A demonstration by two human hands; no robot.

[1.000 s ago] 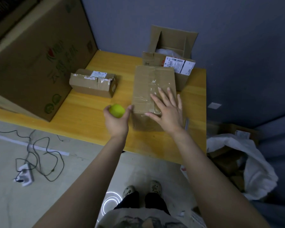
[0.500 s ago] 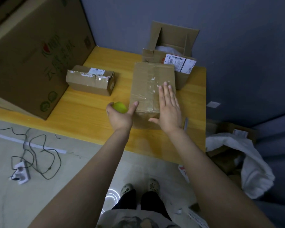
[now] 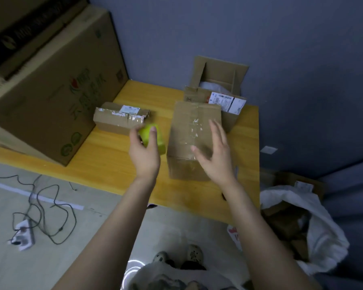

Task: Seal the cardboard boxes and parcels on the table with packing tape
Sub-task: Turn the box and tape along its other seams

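Observation:
A closed cardboard box (image 3: 189,130) with shiny tape along its top seam stands in the middle of the wooden table (image 3: 105,164). My left hand (image 3: 145,151) grips a yellow-green tape roll (image 3: 153,137) just left of that box. Over the box's near right corner hovers my right hand (image 3: 216,151), fingers spread, slightly blurred. A small taped parcel (image 3: 120,118) with a white label lies to the left. Behind the middle box stands an open box (image 3: 218,95) with raised flaps and a shipping label.
A very large printed carton (image 3: 50,97) fills the table's left end. A white bag (image 3: 302,227) with cardboard in it sits on the floor at the right. A power strip (image 3: 23,233) and cables lie on the floor at the left. A blue-grey wall (image 3: 281,59) runs behind the table.
My right hand has lifted off the middle box's top and spread its fingers. My left hand has moved up and away from the box's corner with the tape roll.

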